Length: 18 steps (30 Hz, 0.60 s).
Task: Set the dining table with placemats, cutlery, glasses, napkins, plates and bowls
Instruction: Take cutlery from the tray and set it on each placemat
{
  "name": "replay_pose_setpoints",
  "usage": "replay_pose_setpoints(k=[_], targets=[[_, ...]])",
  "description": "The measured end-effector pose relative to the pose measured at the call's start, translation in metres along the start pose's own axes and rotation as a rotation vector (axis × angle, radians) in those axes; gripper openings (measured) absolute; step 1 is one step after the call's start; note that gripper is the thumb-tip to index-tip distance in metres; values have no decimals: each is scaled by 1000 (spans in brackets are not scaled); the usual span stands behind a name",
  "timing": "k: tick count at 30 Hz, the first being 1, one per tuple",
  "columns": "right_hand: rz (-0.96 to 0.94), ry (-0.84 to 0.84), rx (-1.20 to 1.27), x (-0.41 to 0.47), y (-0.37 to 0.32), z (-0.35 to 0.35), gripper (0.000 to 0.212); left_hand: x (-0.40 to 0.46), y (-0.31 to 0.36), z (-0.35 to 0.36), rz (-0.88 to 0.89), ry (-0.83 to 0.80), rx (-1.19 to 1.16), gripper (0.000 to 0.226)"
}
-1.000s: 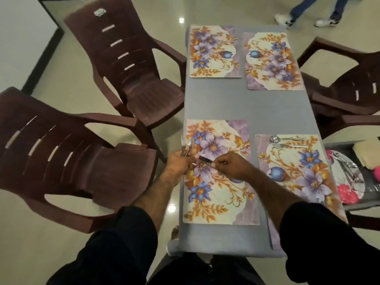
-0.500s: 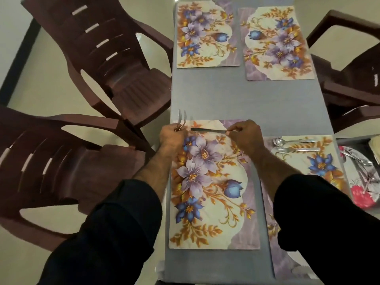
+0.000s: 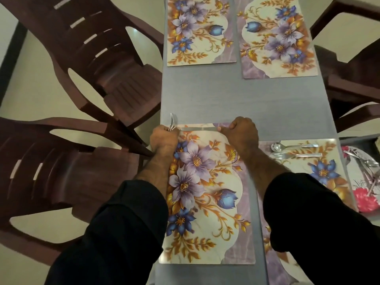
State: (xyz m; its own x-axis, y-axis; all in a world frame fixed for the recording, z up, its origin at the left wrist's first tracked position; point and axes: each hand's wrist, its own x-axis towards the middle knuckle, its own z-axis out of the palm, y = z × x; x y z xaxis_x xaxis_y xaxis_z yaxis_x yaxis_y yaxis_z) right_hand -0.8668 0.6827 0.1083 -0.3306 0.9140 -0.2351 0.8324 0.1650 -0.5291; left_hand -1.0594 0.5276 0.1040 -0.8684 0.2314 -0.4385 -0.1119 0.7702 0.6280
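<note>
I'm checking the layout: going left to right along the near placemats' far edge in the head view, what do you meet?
Left hand → fork → cutlery handle → right hand → spoon → plate

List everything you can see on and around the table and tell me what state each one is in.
Near-left placemat: flat.
Utensil handle: flat along its far edge, between both hands.
Left hand: gripping a fork.
Right hand: curled over the handle's end.
Near-right placemat: carries a spoon and a second fork.
Far placemats: bare.

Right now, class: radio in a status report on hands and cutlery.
Left hand grips fork. Right hand holds utensil handle along near placemat top edge. Nothing blocking.
</note>
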Motion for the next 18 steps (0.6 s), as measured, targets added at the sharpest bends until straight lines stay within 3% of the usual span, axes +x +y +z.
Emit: replay_pose_setpoints(k=[14,18], targets=[[45,-47,-14,6,2,2,62,-3,-4,3,3,-35,-62,27],[120,-147,75,10,-7,-12,63,-12,-5,-5,-24,-22,-158,22]])
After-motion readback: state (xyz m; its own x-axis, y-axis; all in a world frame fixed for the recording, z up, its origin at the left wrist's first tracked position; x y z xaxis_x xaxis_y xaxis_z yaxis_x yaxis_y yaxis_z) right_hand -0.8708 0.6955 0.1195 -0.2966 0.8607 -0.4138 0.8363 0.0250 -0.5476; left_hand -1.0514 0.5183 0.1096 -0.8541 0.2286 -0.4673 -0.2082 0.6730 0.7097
